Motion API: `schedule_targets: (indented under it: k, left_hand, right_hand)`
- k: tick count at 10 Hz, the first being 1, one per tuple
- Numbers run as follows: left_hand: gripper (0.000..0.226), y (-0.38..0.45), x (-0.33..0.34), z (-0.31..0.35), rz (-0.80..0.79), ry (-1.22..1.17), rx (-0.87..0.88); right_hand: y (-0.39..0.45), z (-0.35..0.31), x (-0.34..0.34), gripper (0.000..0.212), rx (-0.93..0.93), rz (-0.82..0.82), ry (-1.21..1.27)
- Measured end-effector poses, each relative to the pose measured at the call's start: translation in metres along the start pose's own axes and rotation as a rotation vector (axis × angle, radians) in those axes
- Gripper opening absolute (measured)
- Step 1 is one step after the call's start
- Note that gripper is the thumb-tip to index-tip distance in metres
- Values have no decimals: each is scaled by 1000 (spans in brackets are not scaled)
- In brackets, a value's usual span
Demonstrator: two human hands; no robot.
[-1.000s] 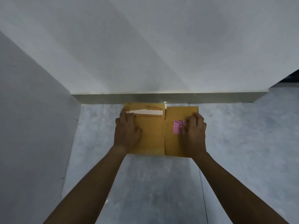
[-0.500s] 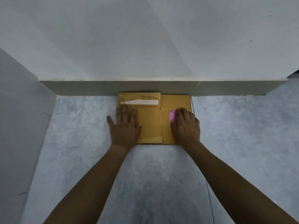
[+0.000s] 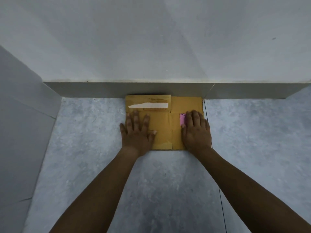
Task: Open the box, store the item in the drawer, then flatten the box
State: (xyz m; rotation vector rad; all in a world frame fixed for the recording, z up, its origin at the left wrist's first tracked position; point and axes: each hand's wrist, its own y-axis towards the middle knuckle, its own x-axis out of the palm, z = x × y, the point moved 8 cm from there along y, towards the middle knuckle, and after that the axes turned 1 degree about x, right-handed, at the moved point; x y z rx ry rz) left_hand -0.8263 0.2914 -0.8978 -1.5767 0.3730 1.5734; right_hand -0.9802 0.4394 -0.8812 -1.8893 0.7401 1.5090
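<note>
A brown cardboard box (image 3: 165, 120) lies flat on the grey floor, its far edge against the skirting of the wall. A torn white strip (image 3: 148, 105) marks its left panel and a pink sticker (image 3: 182, 119) shows on its right panel. My left hand (image 3: 137, 132) rests palm down on the left panel with fingers spread. My right hand (image 3: 196, 131) lies palm down on the right panel, partly covering the pink sticker. Neither hand grips anything. No drawer or item is in view.
A white wall (image 3: 151, 39) rises straight ahead above a grey skirting (image 3: 94, 89). Another wall (image 3: 20, 115) closes the left side. Mottled grey floor (image 3: 168, 190) stretches toward me, with a thin dark line (image 3: 220, 199) running along it at the right.
The view has tilted down and drawn nearer, so the box sits lower in the frame. My left hand has spread its fingers and slid toward the box's left edge. The box stays flat.
</note>
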Motion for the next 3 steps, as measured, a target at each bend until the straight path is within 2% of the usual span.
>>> schedule_targets:
  k: [2,3]
  left_hand:
    - [66,-11,-43,19,-16,-27,-43]
    - [63,-21,-88,41,115,-106,-1]
  right_hand:
    - [7,-22,-33,58,-28,-142,-37]
    - [2,-41,-70,63,-87,-91,-24]
